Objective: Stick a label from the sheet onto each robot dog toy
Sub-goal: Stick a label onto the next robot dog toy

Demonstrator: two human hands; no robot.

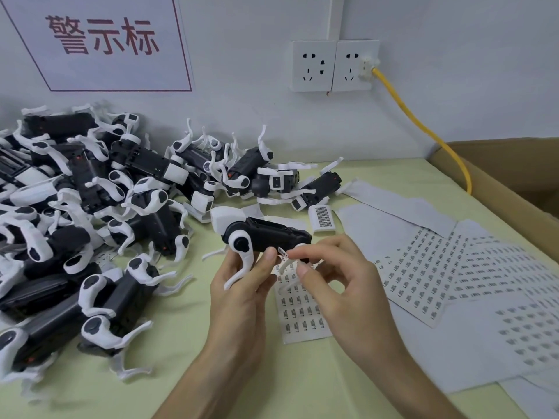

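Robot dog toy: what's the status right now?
Left hand grips robot dog toy. Right hand pinches label at its side. Nothing in the way.

Single head-worn wide-angle view, facing forward-down, close over table point(302, 373), wall point(242, 110) behind.

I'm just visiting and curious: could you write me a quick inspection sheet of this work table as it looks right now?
Surface: pale green table.
Job's things: robot dog toy held up; small label at its underside; label sheet beneath the hands; more sheets to the right.
Clutter: pile of toys on the left; cardboard box at the right edge.
Hands: left hand grips the toy; right hand pinches the label.
Cables: yellow cable plugged into the wall socket.
Surroundings: white wall with a red-lettered sign.
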